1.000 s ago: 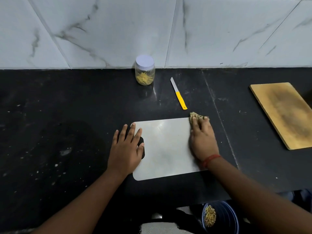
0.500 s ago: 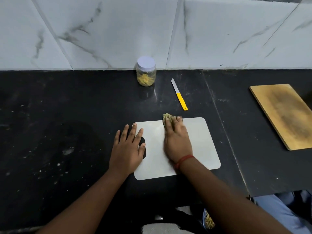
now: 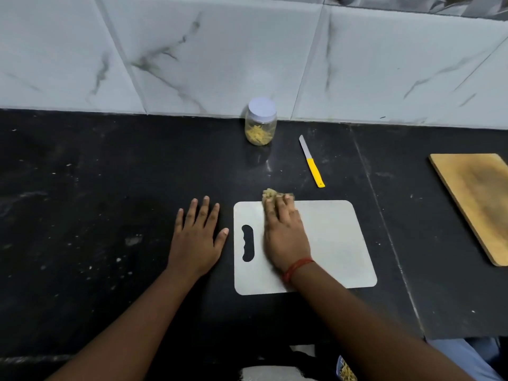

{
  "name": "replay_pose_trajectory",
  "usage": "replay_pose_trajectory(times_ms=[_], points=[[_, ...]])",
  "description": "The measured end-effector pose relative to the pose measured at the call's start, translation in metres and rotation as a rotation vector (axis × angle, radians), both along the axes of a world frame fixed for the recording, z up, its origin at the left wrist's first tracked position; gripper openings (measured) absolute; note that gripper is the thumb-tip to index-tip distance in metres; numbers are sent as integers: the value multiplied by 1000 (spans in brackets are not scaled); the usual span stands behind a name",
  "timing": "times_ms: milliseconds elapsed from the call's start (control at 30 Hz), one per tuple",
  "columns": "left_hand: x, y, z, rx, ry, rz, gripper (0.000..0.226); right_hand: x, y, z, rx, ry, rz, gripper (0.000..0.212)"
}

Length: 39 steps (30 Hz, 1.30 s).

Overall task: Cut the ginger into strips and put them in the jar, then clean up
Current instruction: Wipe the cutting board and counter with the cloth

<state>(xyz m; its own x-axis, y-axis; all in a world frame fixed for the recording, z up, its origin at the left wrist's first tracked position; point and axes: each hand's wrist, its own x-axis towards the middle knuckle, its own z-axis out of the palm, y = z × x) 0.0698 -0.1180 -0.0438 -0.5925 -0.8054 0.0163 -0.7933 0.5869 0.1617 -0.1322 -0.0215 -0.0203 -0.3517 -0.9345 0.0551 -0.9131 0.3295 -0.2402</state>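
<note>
Black counter (image 3: 110, 188) around white board (image 3: 335, 243)

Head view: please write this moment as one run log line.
phase: cleanup | right hand: presses cloth on white board | left hand: flat on counter | jar: lidded

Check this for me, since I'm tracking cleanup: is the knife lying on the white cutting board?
No, the knife lies on the black counter beyond the white cutting board.

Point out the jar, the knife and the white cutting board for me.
jar (image 3: 259, 130), head view, on the glass body over the ginger strips.
knife (image 3: 315, 171), head view, on the yellow handle.
white cutting board (image 3: 335, 243), head view, on bare surface right of the hand.
</note>
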Motion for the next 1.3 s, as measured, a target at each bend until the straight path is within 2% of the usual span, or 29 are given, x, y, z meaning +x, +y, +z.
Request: replay_pose_trajectory(times_ms=[67,100,167,200,267,300,433,533,600,667,733,867,967,1067,1200,1300], points=[[7,-7,-1,8,-26,19,72,16,-3,-2,15,45,235,60],[8,-8,-1,8,-37,20,72,17,-7,0,30,37,274,59],[6,-6,-1,2,-41,19,72,14,-16,6,21,-8,142,63],[6,-5,-1,-4,-38,16,71,15,-19,8,37,-7,112,70],[3,-3,-1,-13,-45,4,70,23,-20,9,88,50,282,98],[2,-3,-1,-15,-53,-2,70,26,-20,8,125,77,364,106],[0,-3,-3,-19,-60,4,69,24,-17,13,30,63,238,79],[1,-4,-4,-25,-60,-3,69,33,-5,2,65,115,392,75],[1,-4,-3,-28,-57,3,68,34,2,0,97,104,315,82],[1,-2,-3,-24,-49,9,67,39,7,-1,86,107,261,75],[2,-2,-2,-30,-38,6,67,47,14,-4,65,106,331,64],[1,-2,0,-35,-45,7,66,48,27,-4,86,78,289,63],[1,-1,0,-41,-40,-1,66,53,44,-8,80,120,387,59],[0,-1,1,-51,-43,4,66,52,58,-7,75,87,277,58],[0,-1,2,-63,-47,-5,66,59,80,-7,49,147,391,55],[0,0,2,-71,-40,2,66,59,86,-5,45,95,265,54]])
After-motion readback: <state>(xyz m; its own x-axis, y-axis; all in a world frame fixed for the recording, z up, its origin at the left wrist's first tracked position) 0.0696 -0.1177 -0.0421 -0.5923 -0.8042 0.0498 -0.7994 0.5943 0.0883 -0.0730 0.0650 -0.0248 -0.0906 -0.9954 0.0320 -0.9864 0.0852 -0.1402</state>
